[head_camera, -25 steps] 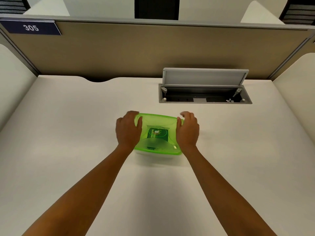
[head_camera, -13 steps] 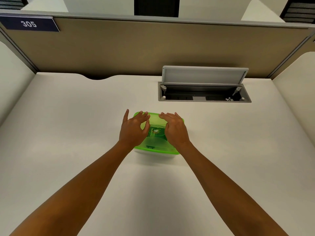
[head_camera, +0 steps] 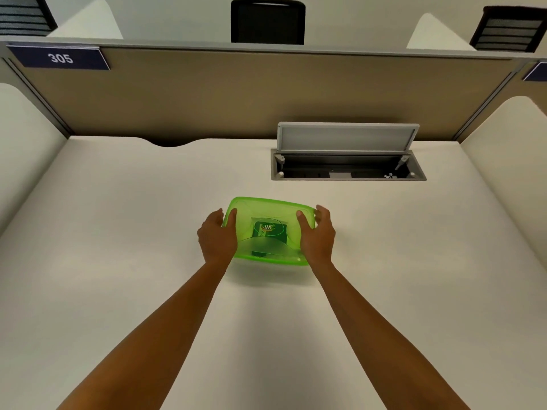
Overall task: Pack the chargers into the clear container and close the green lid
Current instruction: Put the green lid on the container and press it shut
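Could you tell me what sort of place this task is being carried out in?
Probably a shared office or study room: a desk walled by a partition with a number sign, a socket box sunk into the desktop, and an office chair beyond.

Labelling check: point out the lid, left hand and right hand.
lid (head_camera: 268, 213): head view, bare top, far half.
left hand (head_camera: 217, 239): head view, back of hand.
right hand (head_camera: 316, 238): head view, back of hand.

Left hand (head_camera: 218, 236): moved from atop the green lid (head_camera: 268, 230) to its left edge, thumb on top. Right hand (head_camera: 316, 235): moved from lid's centre to its right edge, likewise gripping.
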Tool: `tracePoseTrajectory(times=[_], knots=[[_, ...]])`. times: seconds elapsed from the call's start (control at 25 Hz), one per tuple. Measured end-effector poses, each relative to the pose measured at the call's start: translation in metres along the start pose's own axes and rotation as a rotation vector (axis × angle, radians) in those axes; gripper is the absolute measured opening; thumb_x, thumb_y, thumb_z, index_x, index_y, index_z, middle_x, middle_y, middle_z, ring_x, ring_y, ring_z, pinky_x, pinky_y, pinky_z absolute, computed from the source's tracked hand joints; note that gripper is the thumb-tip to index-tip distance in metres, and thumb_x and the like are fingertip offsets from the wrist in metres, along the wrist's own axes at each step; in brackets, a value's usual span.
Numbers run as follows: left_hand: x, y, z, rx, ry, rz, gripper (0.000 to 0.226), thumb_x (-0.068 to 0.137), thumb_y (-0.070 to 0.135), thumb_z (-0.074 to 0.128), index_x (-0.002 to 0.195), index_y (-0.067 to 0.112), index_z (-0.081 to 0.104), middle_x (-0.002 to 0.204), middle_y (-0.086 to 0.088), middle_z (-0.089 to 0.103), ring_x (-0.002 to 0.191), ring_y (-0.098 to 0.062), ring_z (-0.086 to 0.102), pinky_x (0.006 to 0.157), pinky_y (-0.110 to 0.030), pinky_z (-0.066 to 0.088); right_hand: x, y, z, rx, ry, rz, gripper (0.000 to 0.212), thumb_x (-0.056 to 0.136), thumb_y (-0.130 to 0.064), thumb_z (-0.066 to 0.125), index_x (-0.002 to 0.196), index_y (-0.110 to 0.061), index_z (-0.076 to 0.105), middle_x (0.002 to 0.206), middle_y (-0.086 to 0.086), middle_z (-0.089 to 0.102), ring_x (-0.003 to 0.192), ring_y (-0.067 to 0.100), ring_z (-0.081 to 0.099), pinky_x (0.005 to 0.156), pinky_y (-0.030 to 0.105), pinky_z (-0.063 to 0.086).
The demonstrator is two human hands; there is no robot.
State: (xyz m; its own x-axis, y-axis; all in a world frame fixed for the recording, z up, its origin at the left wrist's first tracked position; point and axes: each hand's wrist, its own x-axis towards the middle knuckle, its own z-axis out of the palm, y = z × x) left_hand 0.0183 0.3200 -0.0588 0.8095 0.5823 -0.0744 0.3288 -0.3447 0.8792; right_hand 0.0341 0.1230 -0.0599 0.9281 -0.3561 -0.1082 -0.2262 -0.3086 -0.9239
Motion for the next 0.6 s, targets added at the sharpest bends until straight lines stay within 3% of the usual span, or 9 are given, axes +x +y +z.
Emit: tracePoseTrajectory(times=[0.08, 0.16, 0.32, 0.52, 0.6], knots=[[0.0, 0.001, 0.0, -0.1, -0.012, -0.093, 0.039, 0.089, 0.044, 0.064, 0.111, 0.014, 0.075, 0.098, 0.001, 0.075, 0.091, -0.017, 0.065, 0.088, -0.029, 0.047, -0.004, 0.006, -0.003, 0.102, 0.013, 0.113, 0.044, 0.09, -0.04, 0.064, 0.124, -0.013, 0.058, 0.115, 0.003, 0.066, 0.111, 0.023, 0.06, 0.087, 0.027, 0.044], [-0.001, 0.002, 0.0, -0.279, -0.032, -0.226, 0.034, 0.088, 0.041, 0.066, 0.111, 0.017, 0.076, 0.101, 0.005, 0.073, 0.091, -0.011, 0.061, 0.086, -0.027, 0.046, -0.006, 0.008, -0.003, 0.136, 0.014, 0.152, 0.034, 0.093, -0.036, 0.06, 0.119, -0.014, 0.063, 0.106, -0.002, 0.066, 0.106, 0.022, 0.061, 0.084, 0.027, 0.043], [0.002, -0.001, 0.008, -0.436, -0.021, -0.34, 0.031, 0.091, 0.035, 0.065, 0.114, 0.015, 0.074, 0.091, 0.017, 0.068, 0.091, -0.006, 0.062, 0.081, -0.023, 0.044, 0.009, 0.004, -0.004, 0.171, 0.013, 0.174, 0.033, 0.098, -0.026, 0.051, 0.125, -0.013, 0.064, 0.123, 0.003, 0.066, 0.114, 0.02, 0.058, 0.102, 0.037, 0.045], [0.024, 0.024, 0.028, -0.485, 0.009, -0.33, 0.031, 0.092, 0.035, 0.063, 0.114, 0.016, 0.074, 0.092, 0.016, 0.069, 0.082, 0.004, 0.06, 0.065, -0.014, 0.044, 0.056, -0.018, -0.001, 0.132, -0.01, 0.125, 0.034, 0.1, -0.025, 0.048, 0.127, -0.012, 0.063, 0.127, 0.007, 0.065, 0.116, 0.024, 0.057, 0.1, 0.035, 0.045], [0.036, 0.034, 0.035, -0.478, 0.018, -0.309, 0.032, 0.093, 0.035, 0.062, 0.115, 0.015, 0.074, 0.095, 0.013, 0.07, 0.084, 0.0, 0.062, 0.065, -0.014, 0.044, 0.075, -0.026, 0.004, 0.115, -0.021, 0.115, 0.035, 0.1, -0.026, 0.046, 0.129, -0.011, 0.062, 0.127, 0.008, 0.064, 0.116, 0.026, 0.057, 0.101, 0.038, 0.046]])
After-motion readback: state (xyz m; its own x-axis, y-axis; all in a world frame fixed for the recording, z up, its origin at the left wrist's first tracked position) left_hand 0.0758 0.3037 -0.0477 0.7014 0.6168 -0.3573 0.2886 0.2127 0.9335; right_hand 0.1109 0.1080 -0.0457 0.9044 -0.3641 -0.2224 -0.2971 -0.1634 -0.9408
